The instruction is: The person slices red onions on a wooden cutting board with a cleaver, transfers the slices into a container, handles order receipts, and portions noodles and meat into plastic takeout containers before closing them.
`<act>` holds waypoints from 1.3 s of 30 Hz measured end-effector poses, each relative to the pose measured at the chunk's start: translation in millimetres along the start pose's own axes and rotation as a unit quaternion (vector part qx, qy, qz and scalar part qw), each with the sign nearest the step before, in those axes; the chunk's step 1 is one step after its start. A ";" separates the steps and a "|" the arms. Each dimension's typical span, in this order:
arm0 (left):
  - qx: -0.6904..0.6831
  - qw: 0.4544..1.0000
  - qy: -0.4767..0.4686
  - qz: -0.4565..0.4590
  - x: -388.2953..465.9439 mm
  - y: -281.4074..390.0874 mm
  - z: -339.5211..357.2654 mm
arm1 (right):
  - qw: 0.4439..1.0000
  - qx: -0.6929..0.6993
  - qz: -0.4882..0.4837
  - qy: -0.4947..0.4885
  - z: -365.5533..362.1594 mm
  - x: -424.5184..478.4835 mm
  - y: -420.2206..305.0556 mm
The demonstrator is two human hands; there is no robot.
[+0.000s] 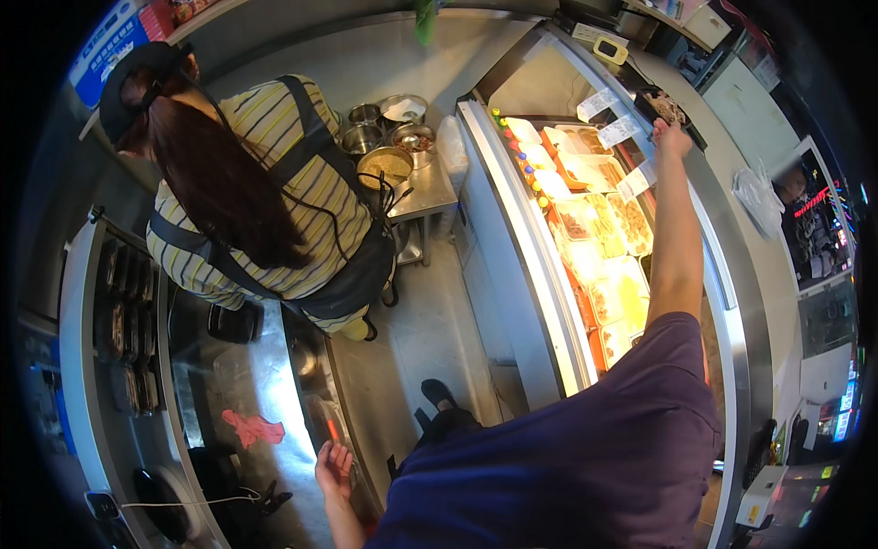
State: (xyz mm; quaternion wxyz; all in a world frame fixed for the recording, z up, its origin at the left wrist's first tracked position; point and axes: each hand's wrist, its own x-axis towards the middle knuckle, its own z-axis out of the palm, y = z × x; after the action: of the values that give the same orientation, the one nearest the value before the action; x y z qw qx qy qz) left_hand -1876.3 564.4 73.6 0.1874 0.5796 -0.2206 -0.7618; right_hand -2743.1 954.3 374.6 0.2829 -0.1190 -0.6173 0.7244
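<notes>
My right hand (pixel 671 139) is stretched out over the glass food display case, gripping the edge of a black tray (pixel 641 103). Pieces of cooked food (pixel 664 108), perhaps meat, lie in that tray, at the counter (pixel 728 154) behind the case. Palm up and with fingers slightly curled, my left hand (pixel 334 470) hangs low at the steel worktop's edge and holds nothing visible. Just beyond its fingertips is an orange-red object (pixel 333 430), too small to name. Below my right arm, the lit display case (pixel 528 267) holds several containers of food (pixel 630 223).
A co-worker (pixel 260 185) in a striped shirt and dark apron stands at the left worktop (pixel 267 384). Metal pots (pixel 385 167) crowd a small steel table (pixel 432 199). A pink cloth (pixel 252 428) and a black container (pixel 233 322) lie on the worktop. A plastic bag (pixel 757 200) is on the counter.
</notes>
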 end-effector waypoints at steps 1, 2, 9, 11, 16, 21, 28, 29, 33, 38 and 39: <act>-0.004 1.000 0.009 0.007 -3.8 -5.3 -11.1 | 0.999 0.019 0.027 -0.002 23.2 -20.2 3.3; -0.011 1.000 0.021 0.013 -4.3 -9.9 -22.4 | 0.998 0.037 0.056 -0.008 42.4 -49.0 8.3; -0.090 0.994 0.021 0.053 -71.6 -60.9 -27.8 | 0.861 -0.071 0.107 -0.491 -88.1 -216.8 257.6; -0.082 0.991 0.056 0.085 -105.0 -91.7 -69.5 | 0.742 -0.316 0.162 -0.568 -137.3 -377.3 316.8; -0.085 0.957 0.190 0.204 -180.2 -151.0 -161.9 | 0.523 -0.253 0.337 -0.741 -179.9 -715.7 295.5; -0.181 0.928 0.300 0.125 -250.9 -233.1 -264.4 | 0.417 -0.036 0.098 -0.903 -57.9 -943.3 155.1; -0.329 0.846 0.391 0.151 -252.8 -261.1 -281.8 | 0.574 0.055 0.352 -0.737 168.8 -1158.8 -11.3; -0.339 0.836 0.402 0.155 -248.1 -255.8 -273.7 | 0.561 0.057 0.405 -0.720 180.0 -1179.6 -19.8; -0.320 0.859 0.349 0.197 -220.3 -145.8 -222.5 | 0.560 0.060 0.469 -0.681 218.9 -1211.0 -9.6; -0.182 0.939 0.096 0.275 -169.0 4.6 -173.7 | 0.452 0.145 0.544 -0.692 161.4 -1151.3 12.6; -0.191 0.936 0.029 0.293 -157.2 31.1 -163.7 | 0.393 0.186 0.556 -0.708 136.7 -1123.5 20.1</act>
State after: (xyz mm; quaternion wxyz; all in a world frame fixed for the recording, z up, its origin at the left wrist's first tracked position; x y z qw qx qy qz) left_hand -1676.7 604.2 178.8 0.5160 0.4644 -0.2258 -0.6834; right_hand -1907.9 214.1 185.2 -0.7069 0.1755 -0.2417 0.6412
